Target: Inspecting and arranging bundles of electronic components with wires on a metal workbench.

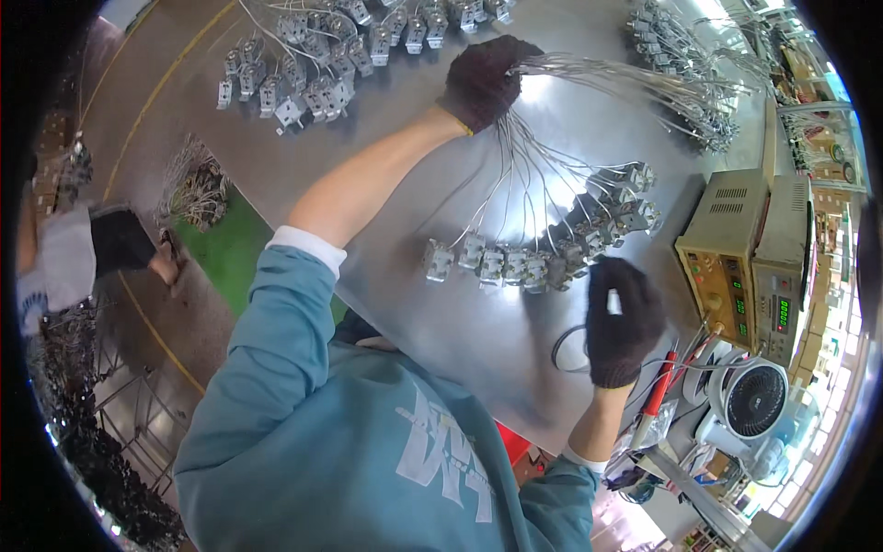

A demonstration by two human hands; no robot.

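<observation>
My left hand point(486, 85), in a dark knitted glove, is closed round a bundle of thin whitish wires point(607, 74) at the far side of the metal table. Part of the bundle runs right; other wires fan down toward me to small silver-grey metal-bracketed fittings point(515, 265) lying in a curved row. Close beside the right end of that row is my right hand point(625, 322), gloved alike. Its fingers and thumb curl together in a loop with a bright gap inside. Anything between the fingertips is too small to make out.
More wired fittings point(322, 92) lie at the far left, another wire heap point(708, 120) at the far right. Electrical test instruments point(727, 248) with green displays, a red-handled tool point(659, 386) and a small fan point(754, 400) stand right. Another person's leg point(124, 244) shows at left.
</observation>
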